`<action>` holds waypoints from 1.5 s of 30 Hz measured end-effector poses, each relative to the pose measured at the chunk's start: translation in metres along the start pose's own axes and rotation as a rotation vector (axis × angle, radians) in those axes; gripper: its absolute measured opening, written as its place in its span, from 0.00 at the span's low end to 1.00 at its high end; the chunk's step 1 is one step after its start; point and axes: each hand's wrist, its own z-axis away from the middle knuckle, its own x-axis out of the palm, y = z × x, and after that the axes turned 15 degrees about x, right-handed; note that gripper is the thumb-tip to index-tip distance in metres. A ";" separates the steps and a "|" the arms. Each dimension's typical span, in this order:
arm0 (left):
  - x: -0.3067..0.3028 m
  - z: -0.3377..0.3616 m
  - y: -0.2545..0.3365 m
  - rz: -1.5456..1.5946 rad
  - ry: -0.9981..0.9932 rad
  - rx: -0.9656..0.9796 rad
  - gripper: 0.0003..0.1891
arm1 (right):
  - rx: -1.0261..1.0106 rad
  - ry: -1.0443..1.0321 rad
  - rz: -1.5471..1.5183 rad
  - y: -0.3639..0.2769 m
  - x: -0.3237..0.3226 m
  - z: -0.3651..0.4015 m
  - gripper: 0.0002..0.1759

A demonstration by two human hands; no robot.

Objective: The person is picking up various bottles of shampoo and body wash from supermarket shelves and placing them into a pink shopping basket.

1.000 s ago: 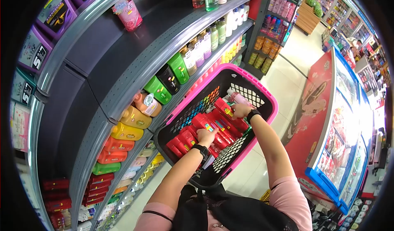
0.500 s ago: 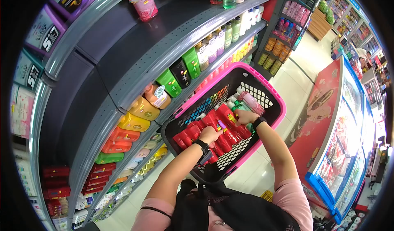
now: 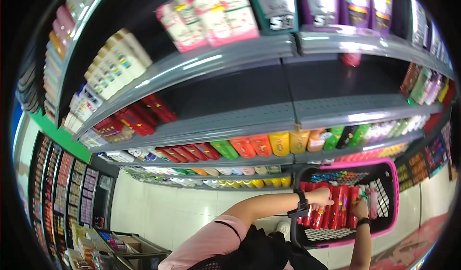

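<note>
A black basket with a pink rim (image 3: 394, 193) stands at the lower right, holding several red bottles (image 3: 340, 205) in a row, with green and pink bottles (image 3: 373, 200) at their right. My left hand (image 3: 321, 197) is over the red bottles at the left, its fingers bent; what lies under them is hard to make out. At the right end of the red row is my right hand (image 3: 360, 208), its fingers curled against a red bottle. Each wrist has a black band.
Shelves (image 3: 230, 121) curve across the view, with red, green, orange and yellow bottles (image 3: 279, 144) on a lower level. White-and-pink packs (image 3: 223, 15) stand on the upper shelf. A cart (image 3: 139, 255) with boxes is at the lower left.
The view has swung left, so the basket and both hands now appear farther right and lower. The left hand has shifted over the red bottles; the right hand remains at the row's right side.
</note>
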 end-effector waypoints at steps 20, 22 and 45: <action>-0.109 0.439 -0.176 0.408 0.928 0.009 0.13 | -0.905 -0.100 -0.491 -0.375 -0.168 0.260 0.22; -0.116 0.465 -0.181 0.426 1.056 0.054 0.12 | -1.094 -0.036 -0.386 -0.441 -0.168 0.301 0.23; -0.155 0.610 -0.220 -0.120 1.534 0.057 0.12 | -1.001 -0.329 -0.579 -0.753 -0.065 0.332 0.47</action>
